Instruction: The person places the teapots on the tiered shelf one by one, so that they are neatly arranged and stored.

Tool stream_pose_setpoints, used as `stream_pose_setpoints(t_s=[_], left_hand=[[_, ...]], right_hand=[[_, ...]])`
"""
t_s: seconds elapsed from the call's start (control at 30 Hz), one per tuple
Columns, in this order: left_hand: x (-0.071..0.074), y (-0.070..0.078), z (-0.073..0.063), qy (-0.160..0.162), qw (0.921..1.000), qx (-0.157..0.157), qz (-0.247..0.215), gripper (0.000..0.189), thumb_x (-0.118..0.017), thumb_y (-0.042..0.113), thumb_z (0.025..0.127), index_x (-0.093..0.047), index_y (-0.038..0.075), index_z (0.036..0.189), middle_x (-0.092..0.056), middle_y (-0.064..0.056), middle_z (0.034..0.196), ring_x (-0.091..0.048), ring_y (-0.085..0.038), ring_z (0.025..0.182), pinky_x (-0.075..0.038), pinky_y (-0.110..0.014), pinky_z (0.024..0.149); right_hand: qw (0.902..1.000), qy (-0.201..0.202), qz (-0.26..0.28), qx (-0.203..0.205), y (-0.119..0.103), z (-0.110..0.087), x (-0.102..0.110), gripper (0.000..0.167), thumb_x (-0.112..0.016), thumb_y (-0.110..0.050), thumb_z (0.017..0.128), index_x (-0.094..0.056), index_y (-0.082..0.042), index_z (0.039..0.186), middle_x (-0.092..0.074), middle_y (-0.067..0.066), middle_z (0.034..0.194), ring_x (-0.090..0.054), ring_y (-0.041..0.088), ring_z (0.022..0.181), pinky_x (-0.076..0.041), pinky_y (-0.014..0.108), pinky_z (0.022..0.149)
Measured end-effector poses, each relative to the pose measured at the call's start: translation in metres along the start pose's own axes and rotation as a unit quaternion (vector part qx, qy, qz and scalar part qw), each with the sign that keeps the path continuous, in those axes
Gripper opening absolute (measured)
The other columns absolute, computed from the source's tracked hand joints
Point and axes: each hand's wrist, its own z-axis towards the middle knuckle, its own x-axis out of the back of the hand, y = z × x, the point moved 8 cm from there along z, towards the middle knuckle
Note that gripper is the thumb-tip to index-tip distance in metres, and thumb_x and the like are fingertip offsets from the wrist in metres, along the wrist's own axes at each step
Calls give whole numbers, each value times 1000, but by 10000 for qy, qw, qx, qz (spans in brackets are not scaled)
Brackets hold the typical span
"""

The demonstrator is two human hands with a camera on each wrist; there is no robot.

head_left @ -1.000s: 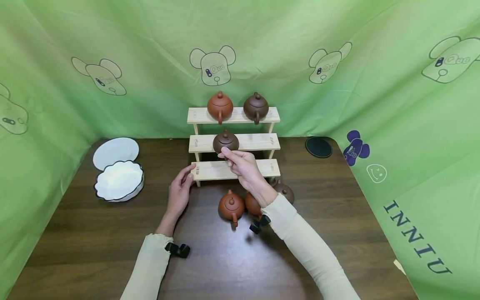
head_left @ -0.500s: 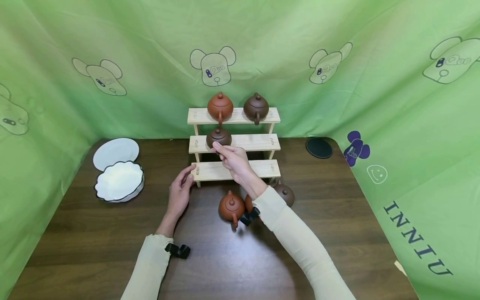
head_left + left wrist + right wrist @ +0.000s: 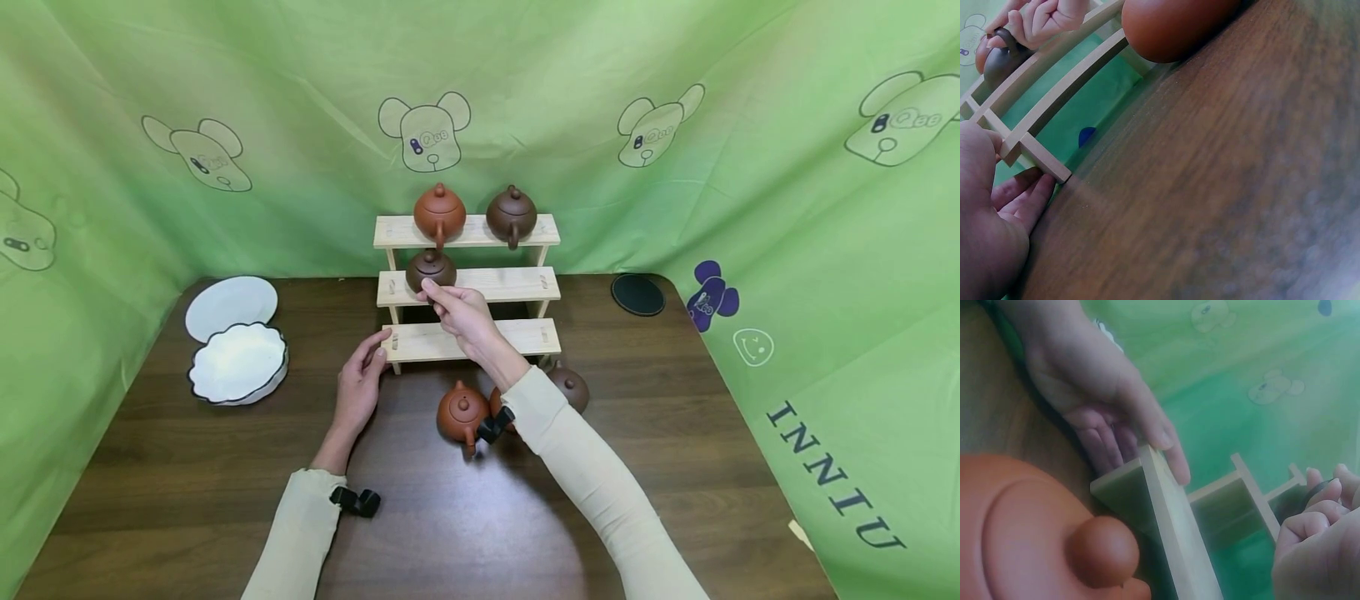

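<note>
Dark-brown teapot (image 3: 431, 265) sits approx at L end of mid shelf (image 3: 510, 285); can't tell if base is fully seated. R hand (image 3: 467, 319) has its handle in a narrow pinch. L hand (image 3: 358, 390) grips L end of bottom shelf (image 3: 525, 336), prob. as a brace. Rec: hold pot lvl, seat base flat, clear of front edge, release w/o tugging. Watch lid vs. red teapot (image 3: 440, 208) on top shelf.

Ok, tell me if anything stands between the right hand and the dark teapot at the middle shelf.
Nothing visible does: the right hand grips the dark teapot directly. The left hand is apart from both, touching the left end of the bottom shelf.
</note>
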Motion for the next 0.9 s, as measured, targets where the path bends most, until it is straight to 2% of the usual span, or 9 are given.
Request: stream_pose_setpoints(t_s=[0.47,0.67,0.77,0.9], left_hand=[[0,1,0,19,10000,-19,-55,34,-64,29,115,-72,32,148,-73,-3,143,-71,-15,122,-60,-23,101],[0,3,-2,42,10000,48,-42,34,-63,29,116,-72,33,148,-73,-2,144,-70,-15,122,-60,-23,101],[0,4,-3,43,10000,68,-2,34,-64,29,116,-72,34,148,-73,-2,142,-70,-14,120,-60,-22,100],[0,4,-2,43,9999,85,47,33,-64,30,115,-72,36,147,-75,-2,140,-70,-13,119,-60,-22,100]], right_hand=[[9998,-26,140,-123,-1,-3,5,24,-76,-23,109,-84,-12,88,-54,-7,68,-24,0,42,-17,16,42],[9995,117,293,4,-4,-5,13,28,-75,-15,108,-79,-13,81,-56,-7,66,-25,0,41,-18,14,43],[9995,217,206,46,-4,-6,21,32,-76,-16,108,-75,-14,76,-54,-7,63,-24,0,42,-17,15,43],[9997,220,69,51,-6,-8,26,31,-76,-18,108,-76,-14,77,-52,-7,62,-23,1,42,-17,16,43]])
